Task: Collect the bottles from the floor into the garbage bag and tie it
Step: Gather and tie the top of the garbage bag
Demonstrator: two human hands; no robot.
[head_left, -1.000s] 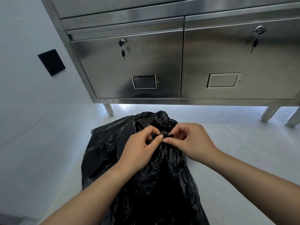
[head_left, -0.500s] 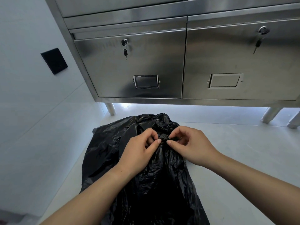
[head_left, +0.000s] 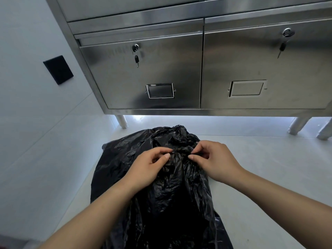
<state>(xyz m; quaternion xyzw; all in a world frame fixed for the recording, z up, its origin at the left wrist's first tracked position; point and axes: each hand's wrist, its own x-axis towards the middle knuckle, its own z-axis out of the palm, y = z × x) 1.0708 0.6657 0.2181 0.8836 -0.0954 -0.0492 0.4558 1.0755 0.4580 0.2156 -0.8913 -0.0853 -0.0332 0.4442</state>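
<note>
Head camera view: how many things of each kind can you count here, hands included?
Bare hands: 2, left hand and right hand
Crinkled black plastic garbage bags: 1
Steel cabinet doors: 2
Hanging keys: 2
Black wall plates: 1
Total: 8

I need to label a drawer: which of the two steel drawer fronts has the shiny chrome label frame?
The left drawer, above the garbage bag; the right drawer has a dull matte frame.

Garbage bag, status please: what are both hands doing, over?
Left hand and right hand pinching the garbage bag neck. Knot being worked. No loose bottles in view, nothing in the way.
</note>
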